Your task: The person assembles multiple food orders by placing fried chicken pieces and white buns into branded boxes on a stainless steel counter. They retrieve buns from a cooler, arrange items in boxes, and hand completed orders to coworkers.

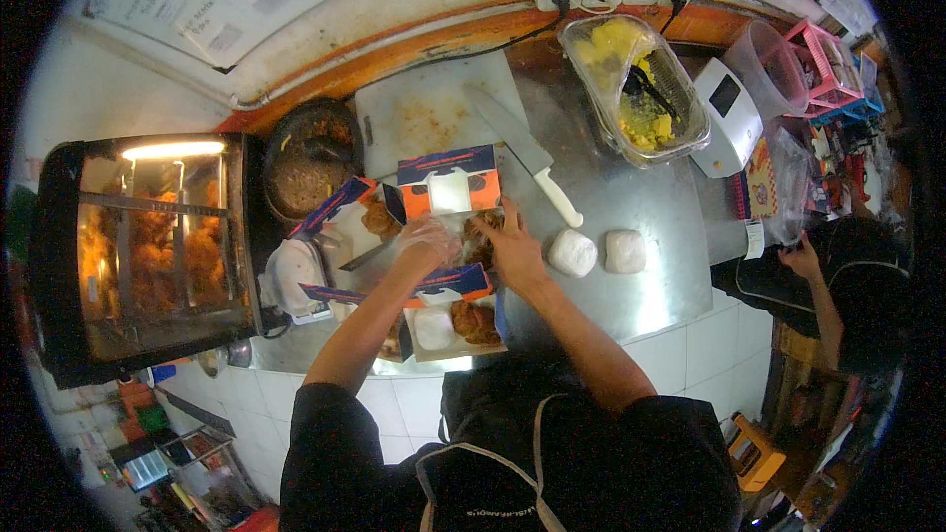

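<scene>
My left hand (431, 241), in a clear plastic glove, reaches into an orange-and-blue cardboard food box (419, 195) whose lid stands raised. Its fingertips are blurred by the glove. My right hand (517, 248) grips the box's right side, thumb inside beside browned fried chicken (481, 233) and forefinger along the edge. Nearer me, another open box holds a white wrapped bundle (434, 328) and a piece of fried chicken (476, 322). To the left, a further open box contains fried chicken (378, 220). Two white wrapped bundles (573, 252) sit right of my right hand.
A knife (537, 163) lies partly across the white cutting board (434, 89). Left are a stone mortar (305, 172) and a lit display cabinet (158, 246). Behind stands a clear tub (639, 99) of yellow food. A co-worker's hand (800, 258) holds a plastic bag.
</scene>
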`<move>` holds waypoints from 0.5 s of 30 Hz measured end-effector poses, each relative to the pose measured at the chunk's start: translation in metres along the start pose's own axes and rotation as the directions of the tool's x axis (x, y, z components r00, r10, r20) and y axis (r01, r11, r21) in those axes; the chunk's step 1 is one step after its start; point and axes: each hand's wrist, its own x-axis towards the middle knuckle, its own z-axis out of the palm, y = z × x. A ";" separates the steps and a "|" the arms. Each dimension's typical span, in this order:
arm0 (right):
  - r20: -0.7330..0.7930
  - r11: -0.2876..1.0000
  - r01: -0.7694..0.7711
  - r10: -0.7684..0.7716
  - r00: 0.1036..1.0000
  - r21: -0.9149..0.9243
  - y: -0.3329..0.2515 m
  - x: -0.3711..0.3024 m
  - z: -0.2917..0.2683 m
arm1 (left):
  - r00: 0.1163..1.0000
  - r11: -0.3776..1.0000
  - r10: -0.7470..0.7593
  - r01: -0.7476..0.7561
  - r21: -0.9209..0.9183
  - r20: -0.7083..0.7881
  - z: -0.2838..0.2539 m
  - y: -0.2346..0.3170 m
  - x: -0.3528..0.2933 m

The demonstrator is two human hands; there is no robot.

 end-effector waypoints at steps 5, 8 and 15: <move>0.102 0.990 -0.082 0.094 0.990 -0.115 -0.008 0.014 0.005 | 0.992 0.999 0.033 -0.029 -0.035 0.118 -0.006 -0.002 0.006; 0.151 0.992 -0.088 0.101 0.983 -0.091 -0.006 0.016 0.003 | 0.983 0.978 -0.058 0.091 -0.189 0.175 -0.011 -0.002 0.004; 0.133 0.983 -0.076 0.053 0.990 0.169 0.003 0.007 -0.007 | 0.993 0.961 -0.114 0.108 -0.256 -0.011 0.009 0.002 0.017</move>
